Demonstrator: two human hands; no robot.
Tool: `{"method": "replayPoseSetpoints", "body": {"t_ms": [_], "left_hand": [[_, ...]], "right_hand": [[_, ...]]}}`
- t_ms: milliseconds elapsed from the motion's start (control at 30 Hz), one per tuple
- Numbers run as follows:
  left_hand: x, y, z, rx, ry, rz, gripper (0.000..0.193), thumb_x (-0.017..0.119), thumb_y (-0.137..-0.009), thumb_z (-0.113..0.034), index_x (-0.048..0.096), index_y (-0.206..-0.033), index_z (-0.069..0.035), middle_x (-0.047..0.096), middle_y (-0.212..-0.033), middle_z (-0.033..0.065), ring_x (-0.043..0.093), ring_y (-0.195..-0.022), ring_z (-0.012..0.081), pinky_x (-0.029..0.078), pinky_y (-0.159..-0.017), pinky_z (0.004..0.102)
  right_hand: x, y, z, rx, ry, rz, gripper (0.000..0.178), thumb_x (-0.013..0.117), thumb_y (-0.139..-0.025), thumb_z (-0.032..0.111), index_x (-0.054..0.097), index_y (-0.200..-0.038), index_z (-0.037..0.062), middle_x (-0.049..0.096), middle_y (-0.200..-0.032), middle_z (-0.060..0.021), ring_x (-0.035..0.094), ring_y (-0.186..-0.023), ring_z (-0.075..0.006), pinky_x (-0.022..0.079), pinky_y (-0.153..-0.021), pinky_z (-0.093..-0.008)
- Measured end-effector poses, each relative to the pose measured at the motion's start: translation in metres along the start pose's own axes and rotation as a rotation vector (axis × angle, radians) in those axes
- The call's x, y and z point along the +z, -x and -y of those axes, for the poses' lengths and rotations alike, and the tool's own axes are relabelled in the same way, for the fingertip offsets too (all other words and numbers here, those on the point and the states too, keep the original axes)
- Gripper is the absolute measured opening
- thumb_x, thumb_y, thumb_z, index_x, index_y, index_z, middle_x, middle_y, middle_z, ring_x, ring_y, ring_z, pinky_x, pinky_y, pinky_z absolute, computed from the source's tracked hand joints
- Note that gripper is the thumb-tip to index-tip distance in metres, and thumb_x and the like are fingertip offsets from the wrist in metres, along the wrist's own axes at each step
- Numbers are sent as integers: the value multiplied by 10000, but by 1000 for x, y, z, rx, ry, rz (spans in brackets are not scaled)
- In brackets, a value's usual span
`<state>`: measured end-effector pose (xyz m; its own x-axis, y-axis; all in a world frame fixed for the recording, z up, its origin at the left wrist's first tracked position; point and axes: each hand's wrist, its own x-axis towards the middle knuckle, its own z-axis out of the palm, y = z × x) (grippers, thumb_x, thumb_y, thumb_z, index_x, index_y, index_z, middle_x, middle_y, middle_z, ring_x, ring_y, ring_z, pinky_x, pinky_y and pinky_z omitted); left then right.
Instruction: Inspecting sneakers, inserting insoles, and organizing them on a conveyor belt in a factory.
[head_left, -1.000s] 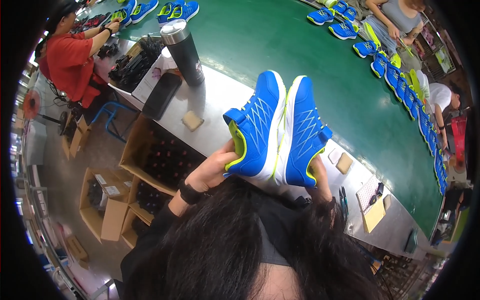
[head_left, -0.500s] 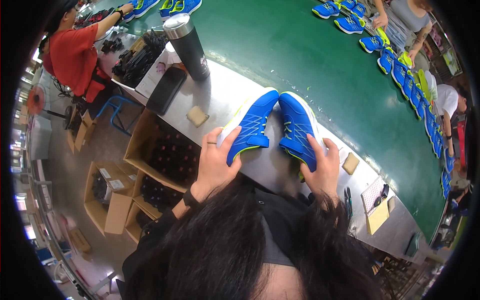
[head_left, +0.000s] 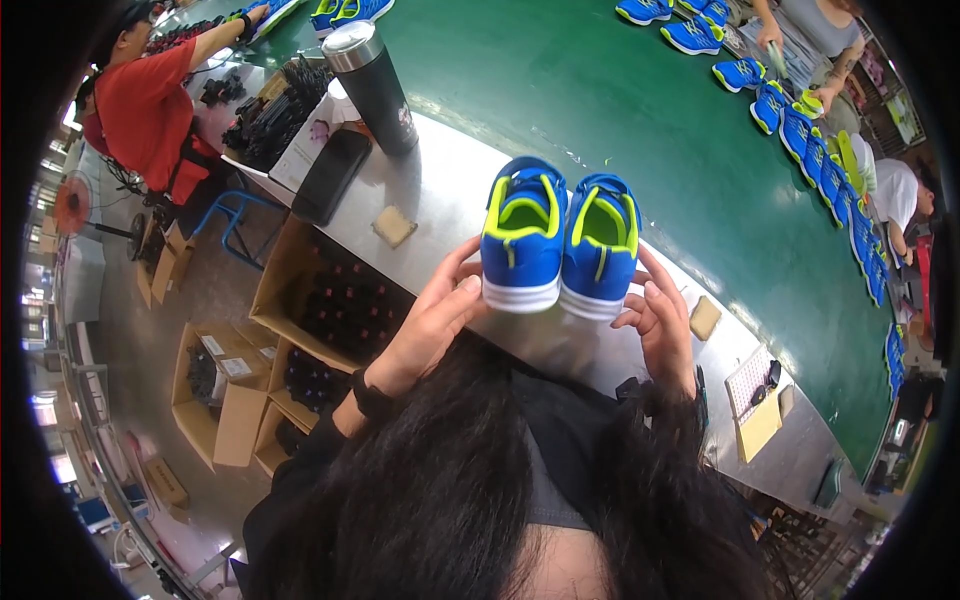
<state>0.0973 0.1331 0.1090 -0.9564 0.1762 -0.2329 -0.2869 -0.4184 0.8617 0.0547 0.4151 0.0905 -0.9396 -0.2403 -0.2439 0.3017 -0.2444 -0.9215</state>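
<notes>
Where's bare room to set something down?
Widest: the green surface between the black bottle and the far row of blue shoes. A smaller patch of metal bench lies between the left tan pad and the near shoe pair. Crowded: around bottle and dark case.

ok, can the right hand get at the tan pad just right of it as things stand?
Likely yes: the tan pad lies just beside the right hand, nothing visible between them. Its fingers are at the right blue shoe, though; contact there is unclear.
</notes>
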Motion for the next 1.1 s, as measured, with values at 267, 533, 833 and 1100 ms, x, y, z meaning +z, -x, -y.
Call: {"method": "replayPoseSetpoints", "body": {"t_ms": [267,533,833,1100], "left_hand": [[-23,-9,21,59,-794,64,540,473,-979,-172,324,-1480,-39,348,-1473,242,346,-1369,361,279,-1129,446],[-26,-15,54,322,-1393,-153,498,566,-865,-36,466,-1353,-29,405,-1358,261,365,-1264,419,317,-1079,475],[-51,-45,47,607,-1171,-408,329,625,-819,-51,585,-1144,-19,517,-1169,198,490,-1088,377,416,-954,429],[-52,-58,56,552,-1259,-553,253,667,-787,-118,635,-1031,-59,560,-1075,114,527,-1007,320,456,-870,424]], "right_hand": [[-1,5,-2,59,695,-79,518,643,-903,190,498,-1374,29,643,-1190,-155,669,-911,-218,553,-651,-298],[46,13,11,-376,1225,-13,353,746,-778,245,648,-1096,127,634,-967,-94,592,-938,-263,465,-819,-391],[80,-60,34,-441,1332,218,419,839,-621,305,683,-945,91,563,-898,-173,556,-904,-352,459,-797,-427],[160,-262,141,-742,1307,217,553,791,-700,452,665,-1056,48,638,-949,-243,602,-925,-392,476,-788,-461]]}}
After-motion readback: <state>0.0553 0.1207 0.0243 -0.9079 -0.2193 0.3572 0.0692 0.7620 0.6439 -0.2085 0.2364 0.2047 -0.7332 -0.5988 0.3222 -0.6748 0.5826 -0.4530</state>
